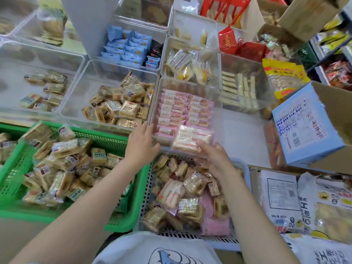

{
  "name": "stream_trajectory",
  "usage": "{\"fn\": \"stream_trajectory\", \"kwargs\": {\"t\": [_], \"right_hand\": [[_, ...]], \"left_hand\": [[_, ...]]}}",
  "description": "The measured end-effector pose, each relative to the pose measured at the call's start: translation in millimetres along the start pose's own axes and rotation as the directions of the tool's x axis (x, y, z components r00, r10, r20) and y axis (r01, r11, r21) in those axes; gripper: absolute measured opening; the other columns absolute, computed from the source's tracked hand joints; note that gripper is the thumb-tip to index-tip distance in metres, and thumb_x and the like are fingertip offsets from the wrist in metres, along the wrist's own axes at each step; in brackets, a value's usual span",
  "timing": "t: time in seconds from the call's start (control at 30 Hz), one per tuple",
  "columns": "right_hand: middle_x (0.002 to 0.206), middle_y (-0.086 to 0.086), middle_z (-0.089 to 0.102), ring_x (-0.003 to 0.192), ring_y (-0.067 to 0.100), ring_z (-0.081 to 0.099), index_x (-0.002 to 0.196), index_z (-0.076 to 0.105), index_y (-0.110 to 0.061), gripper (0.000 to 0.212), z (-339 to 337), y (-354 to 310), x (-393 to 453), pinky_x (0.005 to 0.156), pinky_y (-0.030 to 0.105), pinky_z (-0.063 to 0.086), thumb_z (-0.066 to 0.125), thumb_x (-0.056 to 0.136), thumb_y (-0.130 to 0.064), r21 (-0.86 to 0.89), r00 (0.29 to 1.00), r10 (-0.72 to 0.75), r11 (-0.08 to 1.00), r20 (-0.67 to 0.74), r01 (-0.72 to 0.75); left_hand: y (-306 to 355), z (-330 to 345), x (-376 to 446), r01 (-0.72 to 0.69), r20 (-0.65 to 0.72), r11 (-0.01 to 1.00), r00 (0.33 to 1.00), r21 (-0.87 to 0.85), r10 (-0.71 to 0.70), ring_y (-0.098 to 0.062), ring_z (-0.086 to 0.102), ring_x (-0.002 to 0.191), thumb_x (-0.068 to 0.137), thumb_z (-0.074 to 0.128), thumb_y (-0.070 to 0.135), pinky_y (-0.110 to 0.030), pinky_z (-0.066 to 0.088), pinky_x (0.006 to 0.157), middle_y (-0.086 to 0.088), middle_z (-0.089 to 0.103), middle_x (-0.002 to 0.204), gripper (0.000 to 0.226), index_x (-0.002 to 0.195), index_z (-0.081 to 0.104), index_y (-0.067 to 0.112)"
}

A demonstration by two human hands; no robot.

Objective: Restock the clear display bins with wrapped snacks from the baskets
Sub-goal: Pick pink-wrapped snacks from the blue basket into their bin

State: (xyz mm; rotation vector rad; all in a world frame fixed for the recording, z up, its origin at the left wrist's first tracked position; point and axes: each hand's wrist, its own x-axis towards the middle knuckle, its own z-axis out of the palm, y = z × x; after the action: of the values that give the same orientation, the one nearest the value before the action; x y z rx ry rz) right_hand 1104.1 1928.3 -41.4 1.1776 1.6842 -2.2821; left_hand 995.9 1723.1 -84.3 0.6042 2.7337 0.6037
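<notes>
Pink-wrapped snack (pixel 192 138) sat at the near wall of the clear bin (pixel 215 100), pinched at its lower edge by the right hand (pixel 213 157).

Looked light and soft, with slick film: crushable, so hold by the wrapper edges, not the middle. Left hand (pixel 142 143) was flat-fingered against the bin's near-left corner, gripping nothing. Bin already held neat rows of pink packs; open room only along the near edge, so the pack probably had to drop in flat. Grey basket (pixel 146 189) lay directly below the hands, green basket (pixel 114 138) to the left, bin walls tight on both sides.
</notes>
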Motion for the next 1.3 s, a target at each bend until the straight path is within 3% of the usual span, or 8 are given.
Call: {"fn": "stream_trajectory", "kwargs": {"t": [0.17,0.47,0.6,0.7,0.8,0.97,1.17,1.3], "right_hand": [[0.105,0.014,0.072,0.077,0.023,0.074,0.122,0.055,-0.001,0.025,21.7,-41.4,42.6,0.06,0.032,0.062,0.061,0.098,-0.007,0.081,0.996,-0.07,0.995,0.06,0.065],[0.1,0.015,0.071,0.077,0.023,0.073,0.108,0.062,-0.006,0.013,18.4,13.4,52.2,0.066,0.027,0.06,0.059,0.096,-0.002,-0.389,0.991,-0.052,0.921,-0.124,-0.001],[0.101,0.009,0.071,0.081,0.019,0.074,0.102,0.064,-0.015,0.01,24.4,44.1,32.9,0.072,0.029,0.062,0.06,0.097,-0.008,-0.585,1.0,-0.016,0.811,0.01,0.019],[0.095,0.0,0.07,0.079,0.014,0.071,0.099,0.066,-0.017,0.005,31.4,74.1,26.2,0.063,0.025,0.056,0.062,0.096,-0.016,-0.829,0.979,0.119,0.555,0.166,0.073],[0.093,0.003,0.06,0.074,0.015,0.06,0.104,0.062,-0.01,0.01,39.0,107.3,24.1,0.056,0.022,0.045,0.06,0.096,-0.015,-0.99,0.955,0.266,0.069,0.133,0.119],[0.138,0.016,0.049,0.124,0.031,0.047,0.146,0.036,-0.004,0.071,47.8,156.5,20.1,0.104,0.041,0.036,0.064,0.092,-0.041,-0.93,0.983,0.176,-0.351,0.046,0.106],[0.136,0.014,0.048,0.121,0.029,0.045,0.151,0.024,-0.001,0.115,52.8,155.9,31.2,0.102,0.04,0.035,0.067,0.075,-0.074,-0.944,0.981,0.179,-0.33,-0.072,-0.009],[0.137,0.012,0.052,0.123,0.029,0.047,0.145,0.037,-0.004,0.109,54.4,153.3,34.9,0.103,0.042,0.034,0.068,0.071,-0.079,-0.973,0.983,0.154,-0.219,-0.104,-0.069]], "left_hand": [[-22.4,33.6,-6.9,-0.135,0.223,0.929,0.973,0.343,0.059,-0.027,-0.023,0.15,0.098,0.049,0.043,-0.049,-0.006,0.121,-0.008,-0.023,0.164,0.092,0.158,-0.016,0.018],[-24.3,33.7,-7.7,-0.107,0.237,0.946,0.971,0.305,0.034,-0.024,-0.027,0.149,0.096,0.054,0.038,-0.051,-0.001,0.123,-0.004,-0.027,0.163,0.096,0.157,-0.018,0.021],[-26.4,37.5,-7.5,-0.108,0.236,0.949,0.971,0.295,0.037,-0.025,-0.027,0.149,0.096,0.054,0.038,-0.051,0.001,0.123,-0.005,-0.027,0.163,0.096,0.157,-0.018,0.02],[-27.5,39.4,-7.2,-0.11,0.226,0.95,0.973,0.292,0.043,-0.026,-0.026,0.15,0.096,0.054,0.038,-0.051,0.002,0.124,-0.005,-0.026,0.163,0.096,0.158,-0.017,0.02],[-27.2,39.5,-7.0,-0.112,0.223,0.947,0.974,0.301,0.044,-0.027,-0.025,0.15,0.096,0.055,0.038,-0.051,0.003,0.124,-0.007,-0.027,0.163,0.097,0.158,-0.017,0.019],[-26.8,40.2,-8.5,-0.11,0.223,0.946,0.974,0.305,0.042,-0.028,-0.027,0.149,0.096,0.056,0.036,-0.05,0.003,0.124,-0.008,-0.028,0.162,0.099,0.157,-0.02,0.018],[-28.8,40.5,-6.6,-0.111,0.236,0.947,0.971,0.303,0.039,-0.029,-0.029,0.148,0.095,0.057,0.036,-0.052,0.005,0.124,-0.009,-0.03,0.162,0.101,0.156,-0.022,0.017],[-30.5,39.6,-5.7,-0.121,0.26,0.951,0.964,0.283,0.045,-0.028,-0.031,0.147,0.095,0.058,0.037,-0.052,0.006,0.123,-0.009,-0.032,0.161,0.103,0.156,-0.023,0.018]]}}
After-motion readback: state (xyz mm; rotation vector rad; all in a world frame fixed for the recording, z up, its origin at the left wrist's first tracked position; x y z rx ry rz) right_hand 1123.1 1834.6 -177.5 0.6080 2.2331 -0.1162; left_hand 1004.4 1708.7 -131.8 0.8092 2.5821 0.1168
